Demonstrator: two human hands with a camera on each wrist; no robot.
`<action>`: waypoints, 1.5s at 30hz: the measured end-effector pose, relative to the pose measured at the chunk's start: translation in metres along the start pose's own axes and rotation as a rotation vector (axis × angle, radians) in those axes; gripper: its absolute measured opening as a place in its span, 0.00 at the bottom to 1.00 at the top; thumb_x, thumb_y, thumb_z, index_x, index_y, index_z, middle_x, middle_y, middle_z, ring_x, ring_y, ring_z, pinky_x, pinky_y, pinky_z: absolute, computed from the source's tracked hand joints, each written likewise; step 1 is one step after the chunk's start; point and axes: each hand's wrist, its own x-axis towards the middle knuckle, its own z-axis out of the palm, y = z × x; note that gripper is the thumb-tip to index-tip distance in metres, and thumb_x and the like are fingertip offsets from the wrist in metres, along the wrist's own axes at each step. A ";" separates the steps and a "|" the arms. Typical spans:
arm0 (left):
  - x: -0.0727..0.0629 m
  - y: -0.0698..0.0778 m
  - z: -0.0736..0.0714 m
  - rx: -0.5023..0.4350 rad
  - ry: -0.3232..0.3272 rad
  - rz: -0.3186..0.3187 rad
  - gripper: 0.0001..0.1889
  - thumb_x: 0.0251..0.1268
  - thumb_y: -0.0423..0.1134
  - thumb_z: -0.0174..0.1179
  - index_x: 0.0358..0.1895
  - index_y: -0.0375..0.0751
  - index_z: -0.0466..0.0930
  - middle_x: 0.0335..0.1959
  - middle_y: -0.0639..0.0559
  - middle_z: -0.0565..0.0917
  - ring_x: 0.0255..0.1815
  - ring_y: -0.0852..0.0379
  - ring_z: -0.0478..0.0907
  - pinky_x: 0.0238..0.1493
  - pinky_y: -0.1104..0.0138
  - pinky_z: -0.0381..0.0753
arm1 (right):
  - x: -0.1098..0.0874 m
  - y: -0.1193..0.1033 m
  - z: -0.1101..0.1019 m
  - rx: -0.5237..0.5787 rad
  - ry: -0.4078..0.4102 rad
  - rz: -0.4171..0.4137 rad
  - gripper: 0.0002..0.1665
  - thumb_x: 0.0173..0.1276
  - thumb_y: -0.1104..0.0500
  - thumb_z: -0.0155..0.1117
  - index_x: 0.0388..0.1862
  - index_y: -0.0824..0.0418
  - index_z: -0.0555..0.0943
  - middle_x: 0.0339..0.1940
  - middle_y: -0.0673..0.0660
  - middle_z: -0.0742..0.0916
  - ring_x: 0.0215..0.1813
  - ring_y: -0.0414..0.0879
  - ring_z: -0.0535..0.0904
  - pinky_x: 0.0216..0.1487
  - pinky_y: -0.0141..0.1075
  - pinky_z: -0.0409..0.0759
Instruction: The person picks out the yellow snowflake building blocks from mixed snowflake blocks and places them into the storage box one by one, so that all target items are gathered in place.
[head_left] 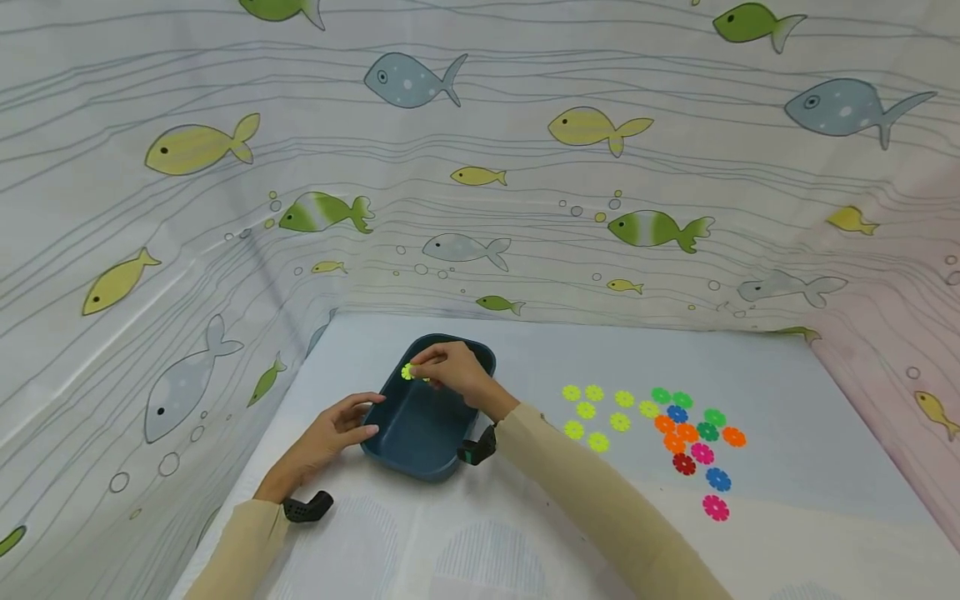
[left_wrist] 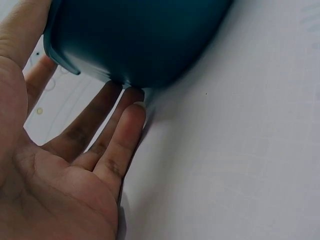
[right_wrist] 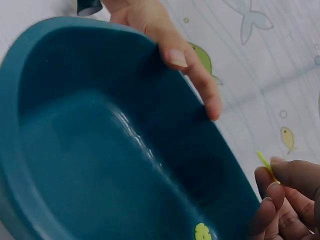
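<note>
In the head view, a dark teal plastic tub point(head_left: 420, 433) stands at the left of the table. My right hand point(head_left: 456, 371) is over its far end, pinching a thin neon-yellow flower-shaped disc point(head_left: 407, 372) between thumb and fingertips. The right wrist view shows this disc point(right_wrist: 268, 165) edge-on beside the rim. Low inside the tub lies another yellow piece point(right_wrist: 202, 231). My left hand point(head_left: 333, 433) rests at the tub's left rim, thumb and index finger on the edge. Its other fingers point(left_wrist: 117, 145) extend fairly straight against the outer wall.
Right of the tub, several yellow flower discs point(head_left: 586, 409) lie spread flat. Farther right is a cluster with green point(head_left: 714, 417), orange point(head_left: 733, 437), blue point(head_left: 718, 479), red point(head_left: 684, 463) and pink point(head_left: 716, 507) ones. A fish-printed cloth point(head_left: 525, 208) walls the table in.
</note>
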 end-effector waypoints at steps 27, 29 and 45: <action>-0.003 -0.002 -0.001 -0.008 0.004 -0.014 0.28 0.73 0.42 0.65 0.73 0.56 0.71 0.76 0.44 0.66 0.76 0.39 0.64 0.70 0.46 0.67 | 0.041 0.010 -0.019 -0.313 -0.324 0.029 0.06 0.73 0.64 0.68 0.46 0.64 0.87 0.36 0.58 0.88 0.32 0.47 0.78 0.36 0.37 0.79; -0.003 -0.002 -0.001 -0.009 0.001 -0.016 0.28 0.74 0.42 0.65 0.74 0.56 0.70 0.77 0.44 0.66 0.76 0.38 0.63 0.70 0.45 0.67 | 0.044 0.009 -0.021 -0.349 -0.354 0.023 0.07 0.73 0.65 0.67 0.46 0.64 0.87 0.37 0.57 0.88 0.32 0.47 0.79 0.36 0.36 0.80; 0.000 -0.002 -0.004 -0.004 -0.014 -0.030 0.29 0.74 0.40 0.65 0.75 0.53 0.70 0.75 0.43 0.68 0.75 0.41 0.65 0.67 0.58 0.71 | 0.060 0.008 -0.016 -0.522 -0.425 -0.043 0.06 0.72 0.65 0.68 0.46 0.62 0.88 0.37 0.56 0.89 0.34 0.47 0.81 0.35 0.34 0.79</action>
